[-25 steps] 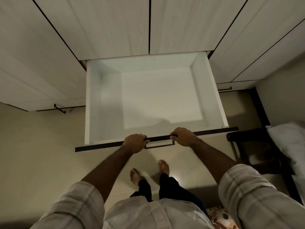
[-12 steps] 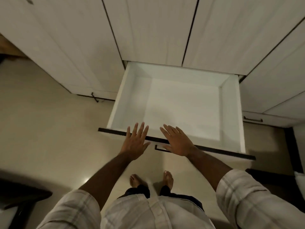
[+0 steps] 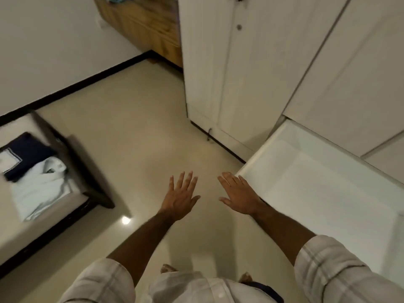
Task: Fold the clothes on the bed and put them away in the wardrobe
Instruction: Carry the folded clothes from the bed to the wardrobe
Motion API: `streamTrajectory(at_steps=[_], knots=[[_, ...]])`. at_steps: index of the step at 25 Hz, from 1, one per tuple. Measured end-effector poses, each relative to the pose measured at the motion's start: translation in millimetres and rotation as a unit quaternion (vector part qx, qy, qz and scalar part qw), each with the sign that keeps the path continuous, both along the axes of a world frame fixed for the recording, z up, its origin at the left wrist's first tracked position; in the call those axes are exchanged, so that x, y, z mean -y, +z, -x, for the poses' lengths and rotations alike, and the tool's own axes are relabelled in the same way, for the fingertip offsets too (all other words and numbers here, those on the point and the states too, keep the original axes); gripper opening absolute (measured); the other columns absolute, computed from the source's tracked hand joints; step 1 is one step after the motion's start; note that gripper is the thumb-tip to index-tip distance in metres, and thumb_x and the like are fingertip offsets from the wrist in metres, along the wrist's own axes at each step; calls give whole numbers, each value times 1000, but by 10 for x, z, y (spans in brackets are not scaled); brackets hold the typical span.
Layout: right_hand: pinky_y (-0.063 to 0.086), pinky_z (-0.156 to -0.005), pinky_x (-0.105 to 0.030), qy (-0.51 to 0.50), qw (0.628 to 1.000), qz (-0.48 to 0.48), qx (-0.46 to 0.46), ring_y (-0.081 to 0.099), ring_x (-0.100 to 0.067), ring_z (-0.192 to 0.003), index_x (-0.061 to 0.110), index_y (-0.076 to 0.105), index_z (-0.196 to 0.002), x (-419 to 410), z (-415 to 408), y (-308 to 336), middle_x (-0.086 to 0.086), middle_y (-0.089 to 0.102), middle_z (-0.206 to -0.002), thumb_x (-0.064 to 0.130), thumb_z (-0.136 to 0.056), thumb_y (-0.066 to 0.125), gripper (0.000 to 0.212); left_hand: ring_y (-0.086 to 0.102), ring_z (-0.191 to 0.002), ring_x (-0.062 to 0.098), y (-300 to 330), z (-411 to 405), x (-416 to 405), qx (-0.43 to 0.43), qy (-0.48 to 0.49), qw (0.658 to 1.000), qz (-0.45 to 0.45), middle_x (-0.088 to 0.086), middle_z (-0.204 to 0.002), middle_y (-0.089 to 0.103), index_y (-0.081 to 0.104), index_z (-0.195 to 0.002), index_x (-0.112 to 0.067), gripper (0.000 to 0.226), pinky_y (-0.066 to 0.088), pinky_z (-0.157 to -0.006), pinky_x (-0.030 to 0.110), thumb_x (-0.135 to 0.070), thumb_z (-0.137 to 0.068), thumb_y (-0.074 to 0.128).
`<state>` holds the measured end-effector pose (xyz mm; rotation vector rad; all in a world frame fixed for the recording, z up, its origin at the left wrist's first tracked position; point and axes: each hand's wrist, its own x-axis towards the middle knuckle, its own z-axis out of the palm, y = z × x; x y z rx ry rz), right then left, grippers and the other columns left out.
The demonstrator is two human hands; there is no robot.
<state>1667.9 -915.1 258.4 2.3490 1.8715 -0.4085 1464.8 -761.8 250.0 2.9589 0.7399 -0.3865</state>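
A pale blue folded shirt (image 3: 41,189) lies on the corner of the bed (image 3: 13,235) at the left, with a dark navy folded garment (image 3: 26,154) just behind it. The white wardrobe (image 3: 273,68) fills the upper right, and its white drawer (image 3: 323,189) stands pulled out at the right with nothing in it. My left hand (image 3: 180,197) and my right hand (image 3: 240,196) hover over the floor, fingers spread, holding nothing. The right hand is close to the drawer's near-left corner.
Glossy cream floor (image 3: 135,132) stretches between the bed and the wardrobe. A wooden cabinet (image 3: 148,25) stands at the top against the white wall. The bed's dark frame corner (image 3: 96,193) juts toward the floor. My feet show at the bottom edge.
Both hands let go of the drawer's front edge and opened. My view swung left, so the open drawer slid to the right and the bed with folded clothes came into view.
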Motion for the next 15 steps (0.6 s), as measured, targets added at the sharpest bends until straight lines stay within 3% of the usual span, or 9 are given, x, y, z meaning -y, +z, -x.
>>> streamTrajectory(at_steps=[4,7,11,15], knots=[[24,-119,-49,94,995,-7,-11,27,-29,-148,16,18,-159,-1397,948,113,-10,19,-166,58,-98,42,78,-5,-153,32,89,1214,-930,13,113,994,-9,7,-167,-5,3,-159,-17,72,-2,-120,59,-58,-100,3],[19,-120,-48,156,987,-25,-27,23,-28,-150,17,16,-160,-2209,1664,138,-9,16,-166,58,-100,38,76,3,-154,33,180,2037,-1438,0,203,979,-11,8,-167,7,13,-159,-17,80,4,-120,62,-59,-94,-4],[16,-122,-47,240,969,-8,-54,18,-25,-152,20,14,-160,-3173,2617,53,-6,12,-167,58,-101,37,74,0,-154,31,134,3076,-1959,11,317,949,5,6,-167,3,14,-159,-18,90,3,-120,62,-62,-85,-12],[13,-124,-47,278,957,6,-84,16,-24,-152,20,13,-160,-3899,3303,-196,-5,12,-167,54,-102,39,72,-1,-154,31,-8,3791,-2448,-1,391,920,28,7,-167,4,15,-158,-20,83,4,-119,62,-62,-90,-6]])
